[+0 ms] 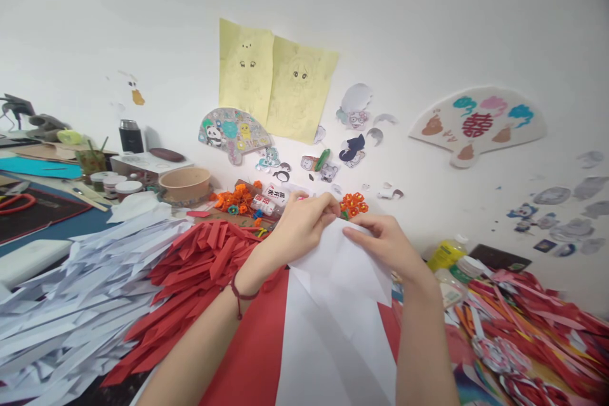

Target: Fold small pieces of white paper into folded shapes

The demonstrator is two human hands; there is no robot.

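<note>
Between my two hands a creased sheet of white paper (349, 263) is held up by its top edge. My left hand (307, 222) pinches it near the upper left corner, the fingers curled over the edge. On the other side my right hand (380, 241) grips it between thumb and fingers. Below lies a larger white sheet (328, 349) on top of red paper (254, 355). Left of my forearm spreads a heap of folded red paper strips (204, 260), and beyond it a bigger heap of folded white paper strips (104, 292).
At the back stand a peach-coloured bowl (184, 183), small jars (128, 189), a black thermos (130, 136) and orange flowers (240, 200). To the right are a yellow bottle (447, 254) and tangled ribbons (537, 311). Scissors (19, 202) lie far left. Paper fans (478, 120) hang on the wall.
</note>
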